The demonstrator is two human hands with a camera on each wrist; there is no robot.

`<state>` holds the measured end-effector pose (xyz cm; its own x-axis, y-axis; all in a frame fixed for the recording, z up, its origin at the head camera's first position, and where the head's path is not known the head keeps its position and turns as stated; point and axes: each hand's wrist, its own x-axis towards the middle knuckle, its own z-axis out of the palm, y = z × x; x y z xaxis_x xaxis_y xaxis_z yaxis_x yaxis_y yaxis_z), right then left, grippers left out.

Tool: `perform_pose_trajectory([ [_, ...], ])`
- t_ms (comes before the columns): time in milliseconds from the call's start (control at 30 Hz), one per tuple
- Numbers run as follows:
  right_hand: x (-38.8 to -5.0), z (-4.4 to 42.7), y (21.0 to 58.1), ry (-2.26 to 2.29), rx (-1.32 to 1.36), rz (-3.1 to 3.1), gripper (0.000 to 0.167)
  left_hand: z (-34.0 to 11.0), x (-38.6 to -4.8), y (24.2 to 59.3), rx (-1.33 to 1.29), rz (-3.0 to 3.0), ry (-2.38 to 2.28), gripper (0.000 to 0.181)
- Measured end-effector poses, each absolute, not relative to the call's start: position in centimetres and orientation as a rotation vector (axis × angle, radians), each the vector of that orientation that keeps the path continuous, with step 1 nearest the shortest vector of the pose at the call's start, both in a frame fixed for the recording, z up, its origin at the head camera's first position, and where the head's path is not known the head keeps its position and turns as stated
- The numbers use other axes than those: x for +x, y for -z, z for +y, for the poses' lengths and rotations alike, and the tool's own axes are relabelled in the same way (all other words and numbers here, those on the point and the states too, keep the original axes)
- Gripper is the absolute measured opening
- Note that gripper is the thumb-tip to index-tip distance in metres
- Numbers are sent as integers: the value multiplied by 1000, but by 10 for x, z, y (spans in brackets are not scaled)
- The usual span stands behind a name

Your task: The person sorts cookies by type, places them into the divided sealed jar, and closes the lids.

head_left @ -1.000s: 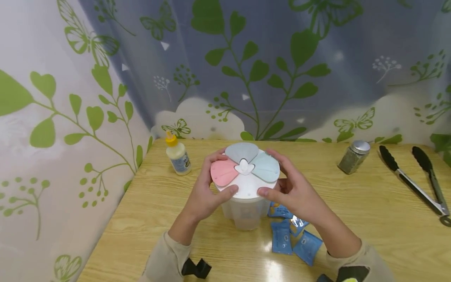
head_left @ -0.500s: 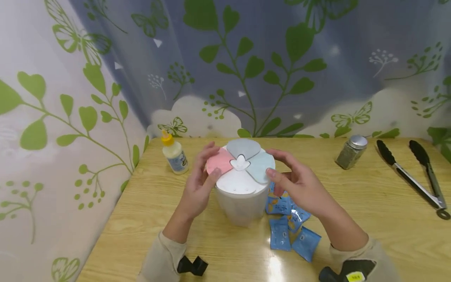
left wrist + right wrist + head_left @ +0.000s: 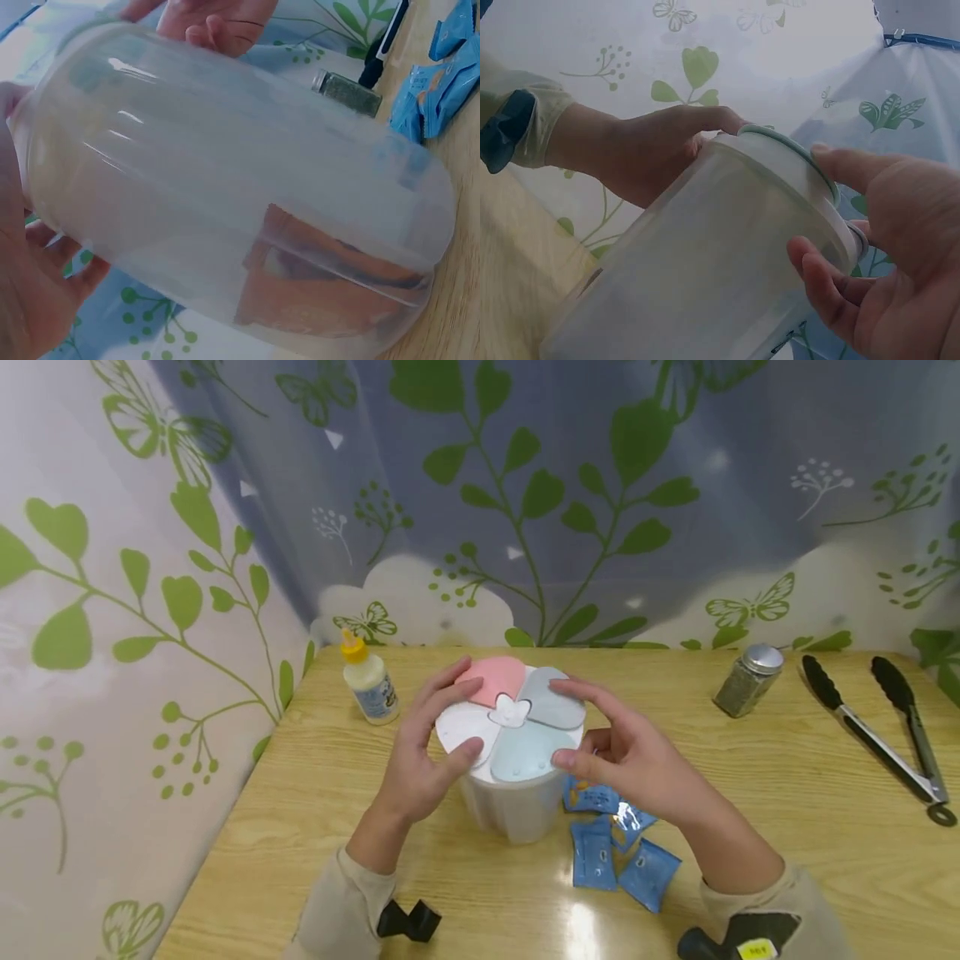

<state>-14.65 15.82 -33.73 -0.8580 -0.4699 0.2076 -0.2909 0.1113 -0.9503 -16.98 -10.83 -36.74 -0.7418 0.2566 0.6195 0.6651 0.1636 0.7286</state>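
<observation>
A clear, ribbed container [image 3: 513, 810] stands upright on the table, its round lid [image 3: 532, 752] carrying pink, grey, pale green and white petal flaps. My left hand [image 3: 416, 760] grips the lid's left side, fingers by the pink flap and thumb on the white one. On the right, my right hand [image 3: 648, 768] holds the rim, index finger on the grey flap and thumb at the pale green one's edge. In the left wrist view an orange-brown packet [image 3: 315, 281] shows through the wall, low in the container [image 3: 187, 165].
Several blue packets [image 3: 594, 852] lie on the table [image 3: 300, 860] right of the container. A glue-like bottle [image 3: 371, 685] with a yellow cap stands back left. Toward the back right are a tilted-looking spice jar [image 3: 748, 681] and black-tipped tongs [image 3: 885, 752].
The flaps have turned clockwise: pink from left to back, grey from back to right, pale green from right to front. The right thumb has moved toward the near edge; both hands remain at the lid.
</observation>
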Motion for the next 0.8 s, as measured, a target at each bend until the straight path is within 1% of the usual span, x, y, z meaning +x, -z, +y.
perform_pose_trajectory([
  [33,-146,158,337,1826,-778,2236,67,-108,-169,368,-890,-2103,1638,58],
  [100,-145,157,337,1796,-792,2258,68,-107,-169,368,-911,-2089,1718,54],
  [267,-146,159,338,1791,-790,2344,61,-104,-169,367,-929,-2011,1827,30],
  [333,-146,159,339,1798,-772,2366,59,-104,-169,366,-911,-2028,1800,25],
  [367,-147,159,339,1797,-768,2382,59,-103,-168,365,-902,-2046,1775,25],
  [467,-147,159,338,1786,-773,2415,61,-104,-167,363,-906,-2102,1695,31],
  [633,-145,158,337,1765,-811,2475,71,-105,-167,363,-990,-2129,1609,43],
  [800,-144,157,338,1782,-849,2543,75,-109,-170,367,-1110,-2130,1662,69],
])
